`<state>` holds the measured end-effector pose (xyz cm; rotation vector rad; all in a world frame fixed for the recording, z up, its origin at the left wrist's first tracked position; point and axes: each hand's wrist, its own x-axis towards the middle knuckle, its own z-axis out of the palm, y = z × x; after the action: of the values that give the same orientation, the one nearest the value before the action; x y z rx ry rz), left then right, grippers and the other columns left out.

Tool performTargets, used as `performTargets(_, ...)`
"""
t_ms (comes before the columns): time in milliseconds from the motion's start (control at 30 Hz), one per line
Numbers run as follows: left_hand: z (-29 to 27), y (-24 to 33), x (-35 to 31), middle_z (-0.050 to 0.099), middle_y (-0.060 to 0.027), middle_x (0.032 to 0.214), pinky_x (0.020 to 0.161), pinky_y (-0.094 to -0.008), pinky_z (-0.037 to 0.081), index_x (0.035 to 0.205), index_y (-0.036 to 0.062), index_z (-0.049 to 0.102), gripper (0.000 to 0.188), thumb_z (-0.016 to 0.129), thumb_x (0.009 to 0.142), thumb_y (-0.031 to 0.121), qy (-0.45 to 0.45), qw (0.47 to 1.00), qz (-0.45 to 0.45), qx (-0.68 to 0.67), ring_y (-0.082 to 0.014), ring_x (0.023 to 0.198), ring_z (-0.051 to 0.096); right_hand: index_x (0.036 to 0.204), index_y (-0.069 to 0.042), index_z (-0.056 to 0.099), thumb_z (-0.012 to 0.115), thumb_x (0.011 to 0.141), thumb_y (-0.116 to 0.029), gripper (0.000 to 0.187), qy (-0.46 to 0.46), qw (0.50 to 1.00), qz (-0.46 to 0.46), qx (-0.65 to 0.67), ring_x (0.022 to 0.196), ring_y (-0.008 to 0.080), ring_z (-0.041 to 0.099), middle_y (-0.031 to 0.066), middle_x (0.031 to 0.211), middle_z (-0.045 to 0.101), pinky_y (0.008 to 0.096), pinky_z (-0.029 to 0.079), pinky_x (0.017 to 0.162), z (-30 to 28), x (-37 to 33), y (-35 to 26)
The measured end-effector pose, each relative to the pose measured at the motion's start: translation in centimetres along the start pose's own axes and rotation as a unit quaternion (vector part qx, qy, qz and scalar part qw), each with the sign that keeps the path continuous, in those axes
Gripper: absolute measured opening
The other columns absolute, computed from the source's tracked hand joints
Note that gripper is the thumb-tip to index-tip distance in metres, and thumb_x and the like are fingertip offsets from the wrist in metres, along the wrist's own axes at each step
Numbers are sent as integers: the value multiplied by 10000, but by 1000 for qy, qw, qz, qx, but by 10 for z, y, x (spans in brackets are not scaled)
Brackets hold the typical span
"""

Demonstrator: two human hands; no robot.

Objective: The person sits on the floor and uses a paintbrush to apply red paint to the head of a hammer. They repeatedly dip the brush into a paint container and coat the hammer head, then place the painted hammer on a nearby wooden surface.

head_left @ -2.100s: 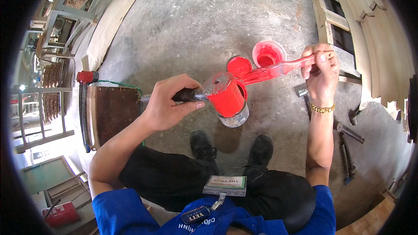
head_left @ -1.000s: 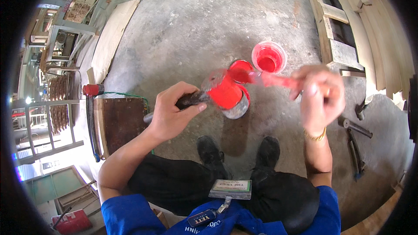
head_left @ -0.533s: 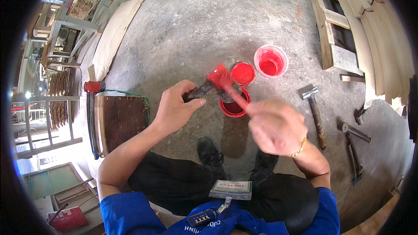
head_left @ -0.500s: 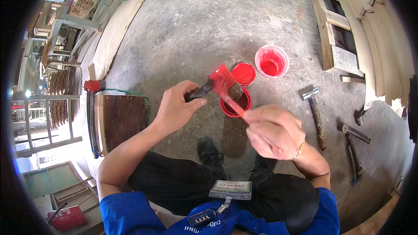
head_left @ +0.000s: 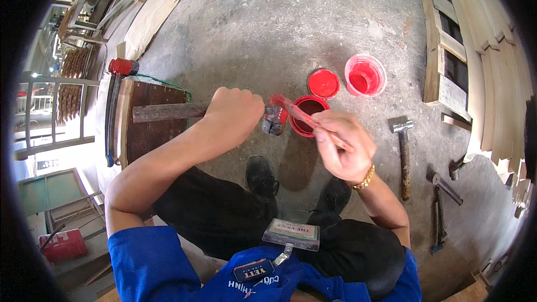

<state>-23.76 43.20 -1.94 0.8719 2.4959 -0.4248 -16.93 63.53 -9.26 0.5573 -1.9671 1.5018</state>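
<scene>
My left hand (head_left: pixel 235 113) is closed around the wooden handle of a hammer (head_left: pixel 169 112), back of the hand up. The handle sticks out to the left; the head at the other side is part dark metal, part wet red. Pinched in my right hand (head_left: pixel 348 146) is a red-smeared paintbrush (head_left: pixel 301 114), its bristle end just above the hammer head; whether they touch I cannot tell. Below the brush stands an open can of dark red paint (head_left: pixel 303 128), partly covered by it. Behind the can are a red-coated round lid (head_left: pixel 324 84) and a clear plastic tub (head_left: pixel 366 76) with red inside.
To the right lie a hammer (head_left: pixel 404 159) and several other tools, one a mallet-like hammer (head_left: pixel 446 187). Stacked boards (head_left: pixel 489 78) on a wooden pallet (head_left: pixel 446 86) line the right side. At left are a brown wooden box (head_left: pixel 148 92) and a red-ended bar clamp (head_left: pixel 116 114).
My left hand has rolled over, turning the hammer so its handle points left and its painted face away. The brush has lifted off the head slightly. The whole view has shifted a little.
</scene>
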Motion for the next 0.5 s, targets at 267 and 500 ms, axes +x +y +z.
performTargets(267,1,-3,-5,608,-123,759,622,-444,460,782,44,588,193,652,784,227,46,999,-12,-2,-328,729,619,886,-5,590,679,733,47,184,-34,999,12,-7,668,199,645,132,841,640,279,517,568,-7,-3,3)
performTargets(500,-3,1,4,621,-137,742,596,-448,458,769,36,599,194,650,785,223,5,1000,-2,-15,-332,706,628,914,12,574,633,790,53,143,-76,997,21,3,763,215,637,149,868,655,288,505,657,0,3,12)
